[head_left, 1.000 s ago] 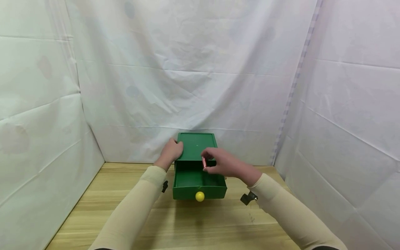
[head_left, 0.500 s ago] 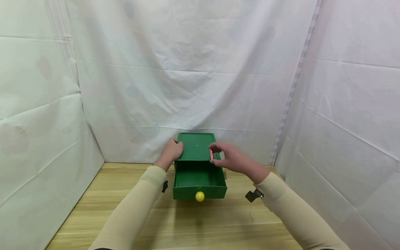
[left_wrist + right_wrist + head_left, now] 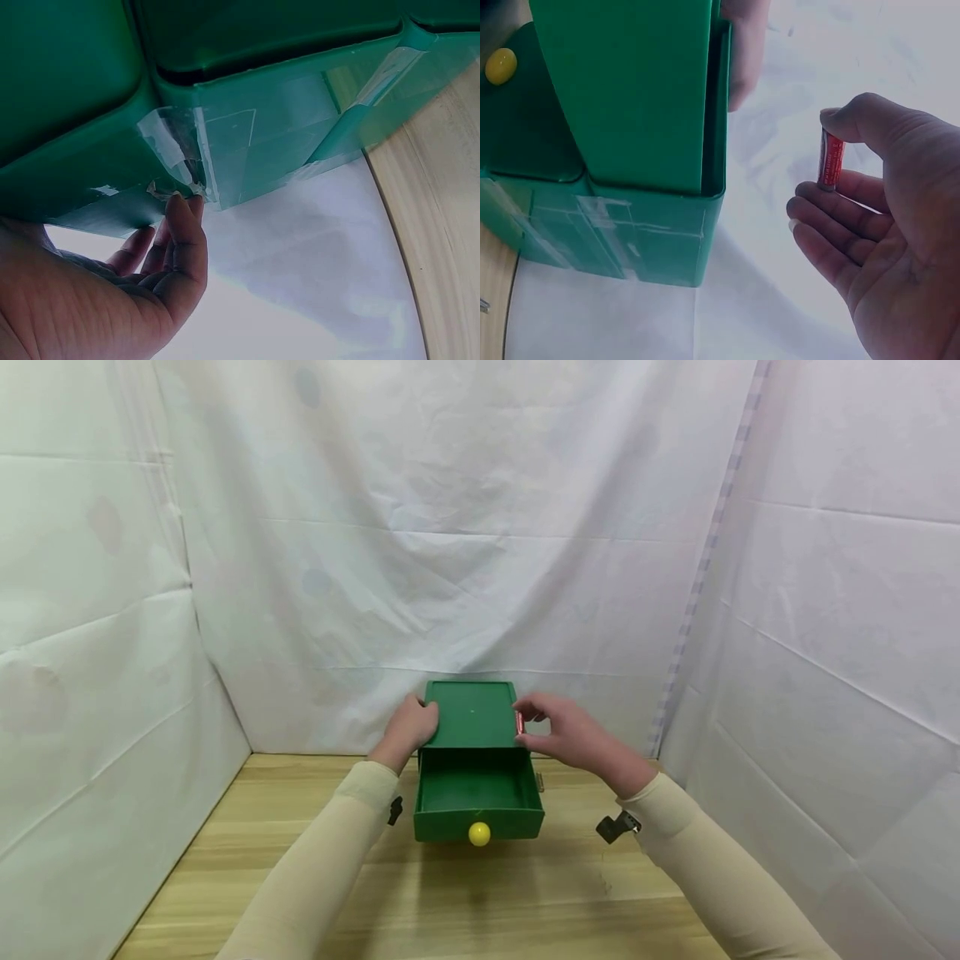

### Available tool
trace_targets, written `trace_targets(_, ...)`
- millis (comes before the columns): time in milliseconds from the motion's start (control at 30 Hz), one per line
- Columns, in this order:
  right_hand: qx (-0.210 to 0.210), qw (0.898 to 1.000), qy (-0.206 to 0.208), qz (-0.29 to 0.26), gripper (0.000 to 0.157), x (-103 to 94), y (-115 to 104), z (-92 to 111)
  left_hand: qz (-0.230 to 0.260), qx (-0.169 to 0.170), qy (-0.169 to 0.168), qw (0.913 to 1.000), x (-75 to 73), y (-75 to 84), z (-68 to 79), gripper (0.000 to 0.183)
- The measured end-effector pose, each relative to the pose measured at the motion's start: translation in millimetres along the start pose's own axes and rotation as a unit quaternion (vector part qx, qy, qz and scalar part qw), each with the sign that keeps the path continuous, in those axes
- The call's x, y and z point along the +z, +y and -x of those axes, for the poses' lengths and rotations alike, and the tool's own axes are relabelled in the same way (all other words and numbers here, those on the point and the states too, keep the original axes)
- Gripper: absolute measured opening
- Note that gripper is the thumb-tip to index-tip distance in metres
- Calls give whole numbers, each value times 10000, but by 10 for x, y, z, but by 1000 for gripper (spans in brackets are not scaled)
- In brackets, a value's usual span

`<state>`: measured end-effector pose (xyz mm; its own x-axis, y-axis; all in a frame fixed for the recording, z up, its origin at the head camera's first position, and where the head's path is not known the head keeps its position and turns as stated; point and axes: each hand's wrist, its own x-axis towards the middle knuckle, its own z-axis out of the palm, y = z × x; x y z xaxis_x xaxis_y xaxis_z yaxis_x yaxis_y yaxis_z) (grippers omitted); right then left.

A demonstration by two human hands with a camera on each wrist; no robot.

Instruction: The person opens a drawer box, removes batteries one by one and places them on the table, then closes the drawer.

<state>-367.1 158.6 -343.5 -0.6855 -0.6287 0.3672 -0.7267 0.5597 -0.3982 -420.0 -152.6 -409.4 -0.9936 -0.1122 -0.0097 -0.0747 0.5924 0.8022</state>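
Note:
My right hand (image 3: pixel 573 735) pinches a small red battery (image 3: pixel 830 159) between thumb and fingers, just right of the green drawer box (image 3: pixel 471 714). In the right wrist view the battery stands nearly upright, apart from the box. Curled at the box's left edge, my left hand (image 3: pixel 411 722) holds it near the top. The left wrist view shows its fingertips at the taped side of the box. The drawer (image 3: pixel 478 822), with a yellow ball knob (image 3: pixel 479 834), is pulled out toward me, and its green floor shows.
Clear tape (image 3: pixel 176 142) runs over the box's sides. A small shiny thing (image 3: pixel 540 782) shows beside the drawer's right side. The box stands on a wooden table (image 3: pixel 315 860), with a white cloth (image 3: pixel 465 527) behind and on both sides.
My right hand has moved from over the drawer, up and to the right, carrying the battery past the box's right edge. My left hand and the drawer have stayed in place.

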Motion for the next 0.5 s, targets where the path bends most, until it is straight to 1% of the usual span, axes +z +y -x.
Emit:
trace_targets(233,110,9999,106,73,40,-5,61,-21,-3,29,90,10000,-25,14,16,55)
trace_targets(500,177,9997,140,116,38,-13,124,-31,-23,40,72,10000,-35,-3,14,56)
